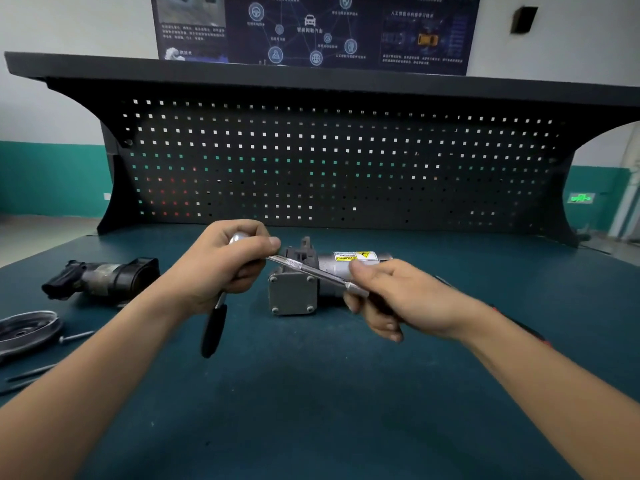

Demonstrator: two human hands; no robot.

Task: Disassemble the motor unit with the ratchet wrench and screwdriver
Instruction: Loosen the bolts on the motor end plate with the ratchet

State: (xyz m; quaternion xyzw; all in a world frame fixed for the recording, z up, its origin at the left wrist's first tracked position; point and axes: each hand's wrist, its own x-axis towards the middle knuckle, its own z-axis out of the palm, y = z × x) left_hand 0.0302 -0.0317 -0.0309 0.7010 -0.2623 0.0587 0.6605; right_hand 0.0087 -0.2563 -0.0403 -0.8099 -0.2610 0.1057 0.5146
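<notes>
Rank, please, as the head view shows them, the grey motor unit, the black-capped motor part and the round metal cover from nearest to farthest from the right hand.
From the right hand:
1. Grey motor unit, just behind the hand, mid-table.
2. Black-capped motor part, to the left, beyond the left hand.
3. Round metal cover, at the table's left edge.

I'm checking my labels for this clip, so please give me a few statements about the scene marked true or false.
1. The left hand grips the ratchet wrench near its head. True.
2. The motor unit is lifted off the table. False: it lies on the table.
3. The right hand holds the far end of the extension bar. True.
4. Tools hang on the pegboard. False: no tools show on it.
</notes>
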